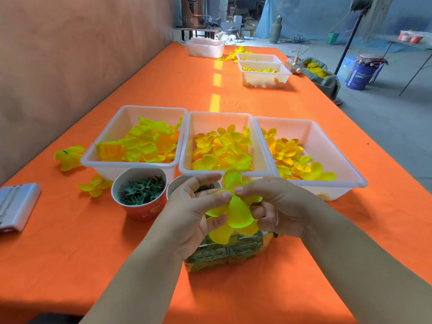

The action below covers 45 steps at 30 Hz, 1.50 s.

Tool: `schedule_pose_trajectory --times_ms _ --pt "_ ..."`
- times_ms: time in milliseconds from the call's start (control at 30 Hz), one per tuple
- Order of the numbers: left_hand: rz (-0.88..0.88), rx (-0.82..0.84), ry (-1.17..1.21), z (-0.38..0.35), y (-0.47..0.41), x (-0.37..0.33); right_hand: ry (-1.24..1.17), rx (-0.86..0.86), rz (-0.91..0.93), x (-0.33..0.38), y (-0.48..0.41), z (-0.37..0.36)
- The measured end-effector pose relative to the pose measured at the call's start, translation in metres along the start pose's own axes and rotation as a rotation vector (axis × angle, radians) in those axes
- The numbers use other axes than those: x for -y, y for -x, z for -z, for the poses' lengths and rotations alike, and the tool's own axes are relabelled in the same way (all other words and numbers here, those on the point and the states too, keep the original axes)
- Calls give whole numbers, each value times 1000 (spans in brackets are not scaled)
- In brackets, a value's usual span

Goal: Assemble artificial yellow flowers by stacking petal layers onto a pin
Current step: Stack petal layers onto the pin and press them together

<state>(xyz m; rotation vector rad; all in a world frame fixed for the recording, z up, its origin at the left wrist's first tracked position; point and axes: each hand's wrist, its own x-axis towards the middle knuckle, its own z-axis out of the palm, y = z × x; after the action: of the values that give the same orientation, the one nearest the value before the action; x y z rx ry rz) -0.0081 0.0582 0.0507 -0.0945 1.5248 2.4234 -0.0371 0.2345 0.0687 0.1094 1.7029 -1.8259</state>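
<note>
While the part-built yellow flower is held above the tabletop, near the petal trays, left hand and right hand both pinch its centre. Pin hidden. Judged: mid-stacking, a layer being seated; next move needs another layer centred squarely on the pin.

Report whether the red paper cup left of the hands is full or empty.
Nearly full: the red paper cup holds green star-shaped pieces heaped close to its rim.
</note>
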Motion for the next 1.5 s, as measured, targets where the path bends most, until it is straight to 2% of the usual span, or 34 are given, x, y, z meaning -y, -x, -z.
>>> schedule_pose_trajectory --times_ms 200,533,867,1067,1200,1333,1500 --pt "-23 -26 -45 4 -1 2 -15 1 -8 -4 0 1" --pt "-39 -99 -128 -6 -1 1 22 -43 85 -3 0 3" --pt "-16 -35 -6 -5 -1 0 -37 55 52 0 3 0" --pt "-42 3 11 -6 -2 4 -40 27 55 -4 -1 0" --pt "-89 -5 -8 -8 -2 6 -43 25 64 -6 -1 -1" --pt "-185 -116 -39 -12 0 9 -76 -2 70 -6 0 -4" --pt "-373 -208 -222 -13 4 17 -90 -1 100 -6 3 -7"
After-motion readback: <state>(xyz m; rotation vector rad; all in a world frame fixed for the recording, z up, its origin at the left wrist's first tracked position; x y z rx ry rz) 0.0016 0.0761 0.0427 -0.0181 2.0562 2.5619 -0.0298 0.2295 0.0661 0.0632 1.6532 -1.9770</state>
